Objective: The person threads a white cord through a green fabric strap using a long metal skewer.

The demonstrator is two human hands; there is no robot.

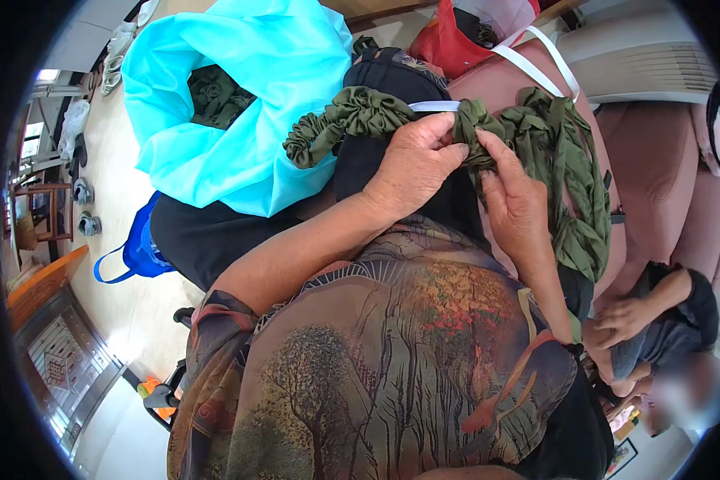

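Gathered dark green fabric (368, 113) lies across my lap, scrunched at its left end, with a white elastic strip (434, 106) showing between two bunched parts. My left hand (421, 160) pinches the fabric and strip near the middle. Just right of it, my right hand (510, 180) grips the green fabric between thumb and fingers. Both thumbs are close together. More loose green fabric (564, 176) hangs down to the right over a pink seat. At the upper left, a bright turquoise bag (288, 104) stands open with dark green cloth (218, 98) inside.
A red bag (448, 44) with white handles is at the top right. Blue bag (146, 244) lies left of my legs. Another person (656, 320) sits at the lower right, beside the pink sofa (648, 172). Shoes (88, 224) stand on the floor at the left.
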